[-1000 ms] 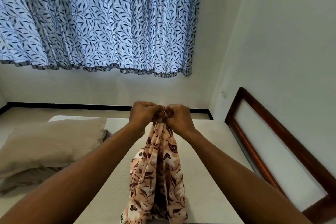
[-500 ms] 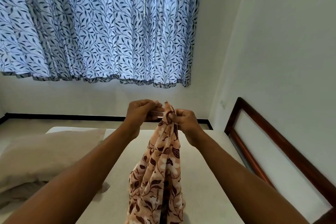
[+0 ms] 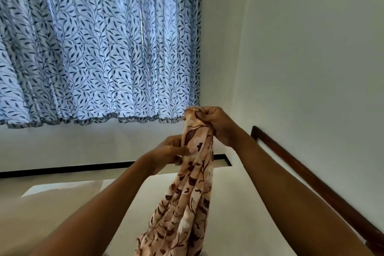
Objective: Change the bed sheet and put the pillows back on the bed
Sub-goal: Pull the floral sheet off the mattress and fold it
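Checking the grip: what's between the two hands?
In the head view, only a bunched stretch of the floral sheet runs between the right hand, gripping its top, and the left hand, pinching it lower down.

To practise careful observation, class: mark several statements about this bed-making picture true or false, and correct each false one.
1. The right hand grips the top of the floral sheet. True.
2. The left hand is higher than the right hand. False: it holds the sheet lower down.
3. The sheet lies spread out flat. False: it hangs bunched from both hands over the mattress.
4. The leaf-patterned curtain is drawn shut. True.
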`<action>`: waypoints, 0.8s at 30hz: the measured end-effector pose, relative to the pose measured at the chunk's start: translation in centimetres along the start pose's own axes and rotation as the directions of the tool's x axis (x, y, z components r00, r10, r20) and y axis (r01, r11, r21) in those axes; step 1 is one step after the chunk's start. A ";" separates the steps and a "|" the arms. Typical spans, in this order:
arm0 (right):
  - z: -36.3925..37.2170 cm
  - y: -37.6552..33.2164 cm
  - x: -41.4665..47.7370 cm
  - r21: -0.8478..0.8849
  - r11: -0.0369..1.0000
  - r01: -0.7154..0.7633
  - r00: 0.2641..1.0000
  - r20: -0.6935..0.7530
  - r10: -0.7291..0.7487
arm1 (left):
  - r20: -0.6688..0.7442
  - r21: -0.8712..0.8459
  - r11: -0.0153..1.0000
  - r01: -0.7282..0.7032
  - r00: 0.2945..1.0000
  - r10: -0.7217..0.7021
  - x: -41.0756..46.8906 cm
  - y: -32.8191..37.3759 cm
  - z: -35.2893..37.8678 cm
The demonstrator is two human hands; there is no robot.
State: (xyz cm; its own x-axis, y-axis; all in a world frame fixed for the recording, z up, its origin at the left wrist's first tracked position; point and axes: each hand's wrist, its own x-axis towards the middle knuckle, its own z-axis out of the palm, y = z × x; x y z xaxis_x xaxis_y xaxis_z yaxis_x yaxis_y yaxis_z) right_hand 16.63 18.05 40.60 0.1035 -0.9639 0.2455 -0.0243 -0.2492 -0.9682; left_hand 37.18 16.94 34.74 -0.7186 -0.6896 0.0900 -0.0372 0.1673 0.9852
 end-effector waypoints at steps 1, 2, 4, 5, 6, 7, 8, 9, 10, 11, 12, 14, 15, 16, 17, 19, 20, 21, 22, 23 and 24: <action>-0.6 -1.2 0.3 0.023 0.999 0.028 0.999 -0.020 -0.028 | 0.042 0.032 0.999 0.031 0.999 -0.033 0.4 0.2 0.1; -1.3 -2.4 0.4 0.051 0.997 0.052 0.998 -0.039 -0.050 | 0.080 0.084 0.994 0.067 0.994 -0.073 0.8 0.5 0.3; -2.9 -4.5 0.5 0.102 0.991 0.091 0.994 -0.073 -0.083 | 0.103 0.245 0.959 0.142 0.980 -0.171 1.9 0.6 0.7; -3.7 -5.2 0.6 0.112 0.988 0.107 0.991 -0.093 -0.096 | 0.073 0.323 0.931 0.172 0.976 -0.205 2.5 0.5 0.7; -4.3 -5.5 0.8 0.104 0.988 0.112 0.988 -0.121 -0.100 | 0.001 0.376 0.908 0.185 0.980 -0.200 3.3 0.2 0.1; -5.0 -5.5 1.0 0.078 0.991 0.113 0.982 -0.160 -0.099 | -0.108 0.406 0.896 0.179 0.983 -0.147 3.9 0.3 -0.5; -5.4 -5.2 1.1 0.038 0.994 0.103 0.974 -0.204 -0.093 | -0.255 0.380 0.911 0.159 0.965 -0.063 4.7 0.6 -1.6; -5.8 -4.6 1.2 -0.005 0.996 0.085 0.964 -0.251 -0.083 | -0.430 0.326 0.937 0.128 0.902 0.026 5.1 1.7 -2.7; -6.0 -3.8 1.3 -0.055 0.996 0.063 0.959 -0.274 -0.076 | -0.590 0.288 0.954 0.089 0.801 0.104 5.7 2.6 -4.1; -6.1 -2.9 1.5 -0.113 0.993 0.041 0.959 -0.273 -0.070 | -0.701 0.291 0.956 0.041 0.689 0.184 5.6 3.9 -5.1; -6.0 -2.3 1.5 -0.188 0.982 0.028 0.963 -0.257 -0.077 | -0.745 0.352 0.936 0.005 0.606 0.277 5.6 5.0 -6.0; -5.9 -1.3 2.4 -0.373 0.928 0.017 0.961 -0.250 -0.119 | -0.714 0.492 0.871 -0.011 0.568 0.410 4.9 6.0 -5.9; -6.0 -1.3 3.0 -0.435 0.900 0.010 0.942 -0.298 -0.155 | -0.683 0.504 0.863 -0.020 0.603 0.413 4.2 5.7 -5.1; -6.1 -1.7 3.5 -0.466 0.885 -0.005 0.909 -0.370 -0.190 | -0.641 0.477 0.878 -0.039 0.668 0.378 3.6 4.5 -4.1; -6.4 -2.2 4.0 -0.460 0.888 -0.014 0.866 -0.449 -0.219 | -0.568 0.427 0.903 -0.055 0.760 0.315 2.4 3.2 -2.5; -6.8 -3.4 4.4 -0.393 0.920 -0.014 0.793 -0.564 -0.229 | -0.303 0.404 0.913 -0.062 0.932 0.197 0.0 -0.1 0.7; -6.9 -3.7 4.5 -0.347 0.938 0.005 0.782 -0.583 -0.220 | -0.148 0.431 0.900 -0.056 0.980 0.132 -1.0 -1.6 2.4; -6.9 -3.8 4.7 -0.301 0.953 0.033 0.790 -0.576 -0.210 | 0.002 0.454 0.890 -0.046 0.999 0.051 -1.8 -2.6 4.2; -6.7 -3.8 4.8 -0.257 0.964 0.071 0.812 -0.547 -0.206 | 0.121 0.482 0.876 -0.021 0.992 -0.043 -2.2 -3.8 5.6; -6.5 -3.6 4.9 -0.211 0.972 0.103 0.839 -0.507 -0.199 | 0.218 0.513 0.858 0.024 0.963 -0.157 -2.2 -4.6 6.8; -6.2 -3.5 5.1 -0.161 0.978 0.131 0.864 -0.466 -0.192 | 0.295 0.544 0.836 0.075 0.915 -0.275 -2.2 -4.9 7.8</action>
State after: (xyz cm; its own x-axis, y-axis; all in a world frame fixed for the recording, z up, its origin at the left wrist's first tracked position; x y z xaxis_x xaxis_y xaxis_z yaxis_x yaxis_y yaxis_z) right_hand 11.07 13.45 45.52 -0.3696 -0.8284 0.4209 -0.1704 -0.3849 -0.9071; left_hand 33.55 23.16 28.59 -0.8521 -0.4695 -0.2311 -0.4632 0.4711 0.7506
